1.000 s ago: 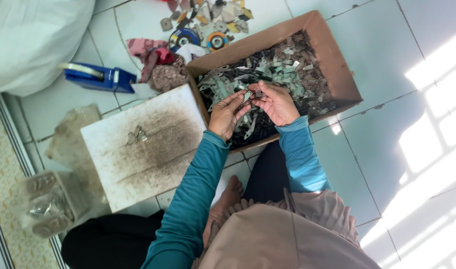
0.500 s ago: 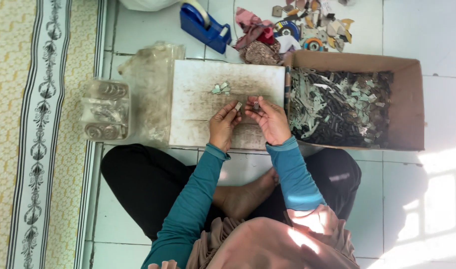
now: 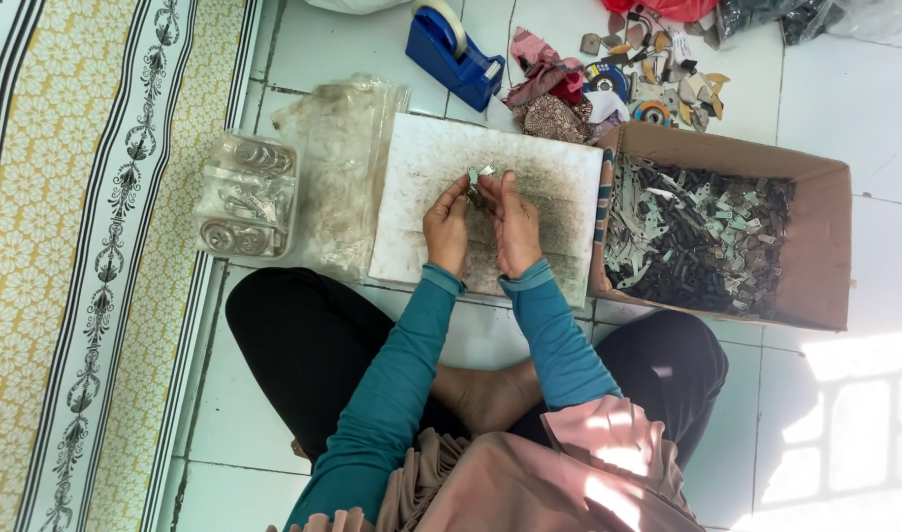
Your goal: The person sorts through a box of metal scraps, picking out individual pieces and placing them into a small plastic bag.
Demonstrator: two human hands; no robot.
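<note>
Left hand (image 3: 447,225) and right hand (image 3: 515,222) side by side over a stained white board (image 3: 421,187), fingertips brought together and pinched on small metal pieces (image 3: 483,175) held just above the board's upper middle. Teal sleeves (image 3: 549,330) running back from both wrists to crossed legs in black. To the right of the board, touching its edge, an open cardboard box (image 3: 825,246) filled with a heap of dark and pale green scrap parts (image 3: 702,241). To the left, crumpled clear plastic bags (image 3: 343,167), and beside them a clear container (image 3: 246,197) of round metal discs. Above the board, on white floor tiles (image 3: 855,89), a blue tape dispenser (image 3: 453,49), a bundle of patterned cloth (image 3: 554,94) and scattered odd bits (image 3: 673,79). At far left, a yellow patterned mat (image 3: 67,246).
</note>
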